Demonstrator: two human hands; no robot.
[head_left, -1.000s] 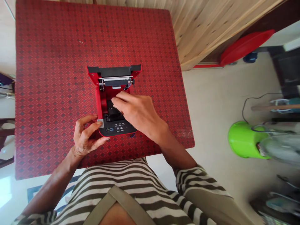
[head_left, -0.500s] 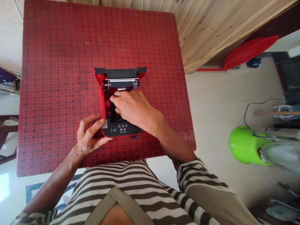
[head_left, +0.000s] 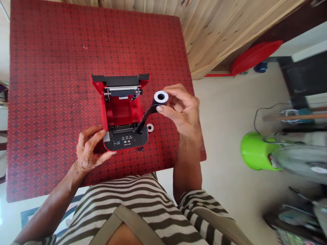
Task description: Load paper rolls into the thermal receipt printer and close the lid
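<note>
A red and black label printer (head_left: 125,137) stands on the table with its lid (head_left: 120,81) raised and its red inner bay exposed. My left hand (head_left: 89,148) grips the printer's left front corner, thumb below and fingers along the side. To the right of the bay, my right hand (head_left: 182,105) pinches a paper roll (head_left: 160,97) with a white end, a dark core hole and a dark outer face. From the roll a dark strip (head_left: 146,115) hangs down to the printer's front panel. Another small white roll (head_left: 150,128) shows beside the printer's right side.
A red patterned cloth covers the table (head_left: 51,85). Wooden boards (head_left: 153,8) rise along the far edge. On the floor to the right are a green bucket (head_left: 252,151), a fan (head_left: 301,161), a cable and a red round basin (head_left: 258,58).
My right hand has lifted the paper roll out of the printer's bay and moved right with it, uncovering the bay. My left hand keeps its grip on the printer.
</note>
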